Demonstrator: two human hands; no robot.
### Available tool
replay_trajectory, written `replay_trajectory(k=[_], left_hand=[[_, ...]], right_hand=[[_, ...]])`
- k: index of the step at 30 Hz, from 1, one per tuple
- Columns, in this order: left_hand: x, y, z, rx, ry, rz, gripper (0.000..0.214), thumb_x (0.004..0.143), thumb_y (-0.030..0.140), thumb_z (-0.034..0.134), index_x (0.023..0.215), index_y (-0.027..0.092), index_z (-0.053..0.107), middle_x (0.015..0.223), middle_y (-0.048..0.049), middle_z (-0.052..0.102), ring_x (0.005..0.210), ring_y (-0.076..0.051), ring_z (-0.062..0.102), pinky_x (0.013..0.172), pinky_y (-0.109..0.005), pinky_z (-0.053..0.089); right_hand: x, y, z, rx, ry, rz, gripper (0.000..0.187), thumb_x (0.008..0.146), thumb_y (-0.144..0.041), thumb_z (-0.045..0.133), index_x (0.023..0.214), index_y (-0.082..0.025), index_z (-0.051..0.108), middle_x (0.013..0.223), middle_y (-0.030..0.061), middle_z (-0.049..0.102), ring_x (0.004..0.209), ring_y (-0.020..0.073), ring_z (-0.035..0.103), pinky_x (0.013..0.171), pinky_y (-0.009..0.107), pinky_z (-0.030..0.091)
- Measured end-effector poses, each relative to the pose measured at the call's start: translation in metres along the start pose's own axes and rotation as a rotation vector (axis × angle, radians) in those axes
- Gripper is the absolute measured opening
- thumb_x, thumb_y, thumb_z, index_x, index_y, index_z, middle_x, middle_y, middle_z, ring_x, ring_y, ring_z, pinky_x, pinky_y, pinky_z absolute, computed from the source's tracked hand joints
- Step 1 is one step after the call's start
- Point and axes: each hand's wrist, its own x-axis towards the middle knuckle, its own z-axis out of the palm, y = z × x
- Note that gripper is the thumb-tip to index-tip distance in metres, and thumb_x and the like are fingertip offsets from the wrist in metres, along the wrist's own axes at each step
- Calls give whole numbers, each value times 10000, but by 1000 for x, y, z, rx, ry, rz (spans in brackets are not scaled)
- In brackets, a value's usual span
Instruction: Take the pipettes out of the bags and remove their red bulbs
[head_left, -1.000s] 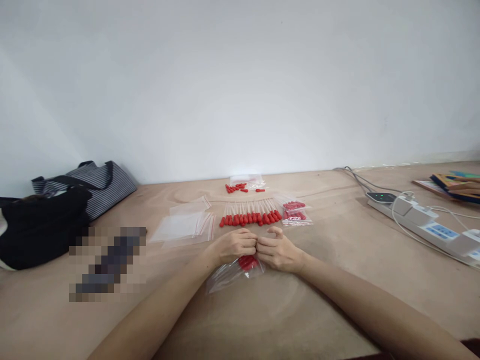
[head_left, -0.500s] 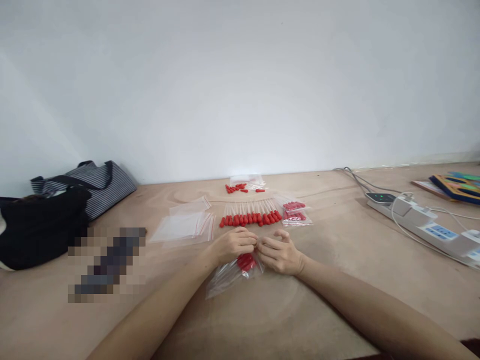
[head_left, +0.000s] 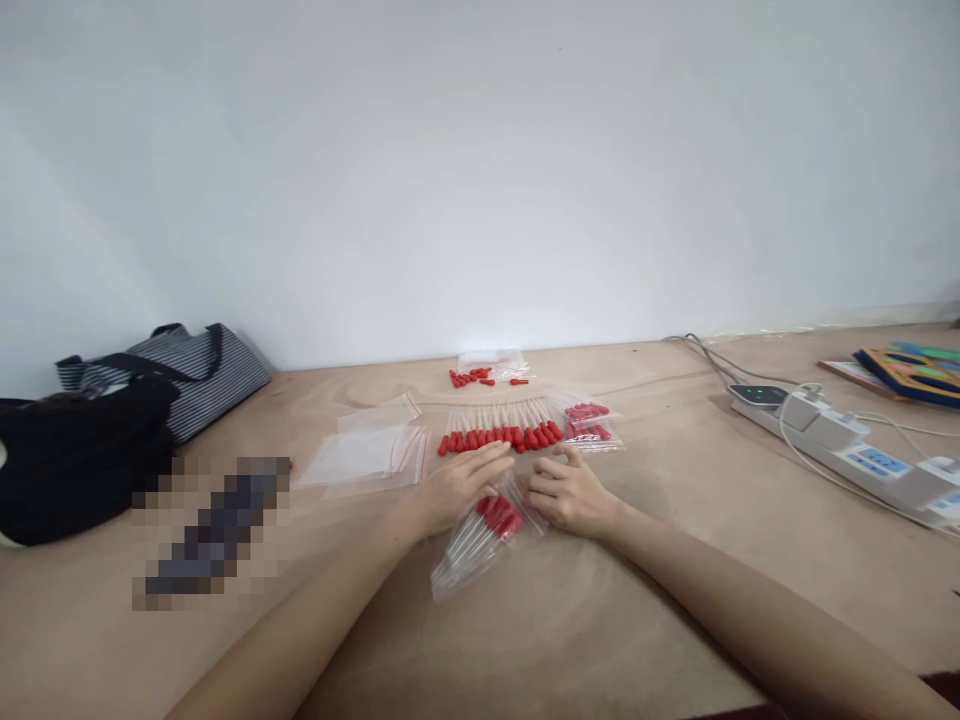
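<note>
A clear zip bag (head_left: pixel 484 532) filled with red-capped droppers lies on the table between my hands, slanting toward me. My left hand (head_left: pixel 459 484) rests flat at the bag's left side, its fingers stretched toward a row of loose red-capped droppers (head_left: pixel 501 434). My right hand (head_left: pixel 571 492) sits at the bag's upper right corner with its fingers curled and touching the bag's edge. Just right of the row lies another filled bag (head_left: pixel 589 424).
Empty zip bags (head_left: pixel 367 452) lie to the left, and loose red caps (head_left: pixel 480 376) sit near the wall. Striped and black bags (head_left: pixel 112 420) stand at far left. A power strip with cables (head_left: pixel 847 450) and coloured boards (head_left: pixel 907 365) are at right.
My hands were pinched together over the bag's mouth. They have parted, the left hand has flattened out, and the bag has swung to lie more upright between them.
</note>
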Motion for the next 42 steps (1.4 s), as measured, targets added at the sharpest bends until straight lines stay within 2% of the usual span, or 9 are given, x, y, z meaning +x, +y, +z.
replay_trajectory(k=[2, 5, 9, 14, 18, 22, 27, 35, 42], left_hand=[[-13, 11, 1, -27, -18, -225, 470, 883, 331, 348, 1307, 147, 265, 1340, -138, 357, 1243, -221, 311, 992, -405, 327], [-36, 29, 3, -58, -129, -348, 746, 790, 490, 462, 1359, 136, 136, 1386, -164, 257, 1273, -299, 219, 1007, -481, 273], [-50, 44, 0, -131, -221, -345, 802, 781, 487, 475, 1376, 187, 29, 1404, -122, 232, 1276, -282, 220, 1038, -483, 206], [-41, 38, -7, -199, -294, -325, 744, 806, 461, 449, 1377, 205, 45, 1411, -92, 224, 1280, -286, 205, 1031, -479, 223], [-38, 28, -8, -225, -341, -347, 728, 800, 495, 440, 1374, 202, 101, 1414, -89, 214, 1284, -302, 182, 1024, -482, 236], [-40, 26, -6, -227, -363, -385, 683, 819, 469, 414, 1372, 195, 122, 1411, -90, 224, 1285, -301, 180, 1016, -491, 248], [-43, 24, -3, -204, -278, -357, 600, 850, 421, 389, 1365, 233, 146, 1398, -77, 264, 1282, -266, 212, 1018, -476, 253], [-39, 26, -2, -223, -269, -331, 537, 859, 373, 391, 1340, 190, 237, 1390, -86, 276, 1286, -221, 216, 1052, -468, 188], [-39, 25, -2, -219, -243, -311, 501, 867, 358, 378, 1329, 203, 263, 1379, -74, 303, 1279, -203, 241, 1054, -463, 193]], right_hand=[[-2, 2, -3, 72, -47, 96, 223, 793, -137, 429, 608, -187, 543, 606, -24, 537, 729, 123, 426, 790, 368, 204], [-5, 6, -10, 302, -172, 226, 136, 721, -175, 498, 764, -224, 617, 738, -13, 578, 778, 143, 440, 770, 363, 228], [-6, 9, -14, 584, -318, 364, 208, 782, -203, 459, 855, -264, 644, 830, -11, 592, 815, 141, 458, 745, 341, 252], [-3, 2, -7, 577, -335, 520, 161, 797, -324, 517, 852, -285, 662, 713, -8, 572, 762, 144, 460, 757, 360, 253], [-1, 0, -7, 641, -350, 508, 259, 774, -307, 552, 1026, -291, 605, 722, -2, 572, 788, 157, 480, 783, 363, 289], [-1, 4, -10, 851, -345, 421, 432, 728, -243, 597, 1151, -276, 520, 991, 31, 568, 935, 168, 500, 837, 343, 327], [-1, 4, -10, 841, -371, 404, 423, 672, -325, 659, 1079, -252, 568, 1067, 47, 556, 1007, 195, 491, 864, 360, 318], [8, -8, -9, 693, -389, 600, 325, 542, -368, 735, 748, -184, 563, 751, -23, 584, 781, 158, 511, 779, 337, 299], [12, -13, -10, 697, -398, 521, 236, 607, -271, 671, 788, -194, 542, 764, -30, 587, 791, 143, 506, 747, 292, 281]])
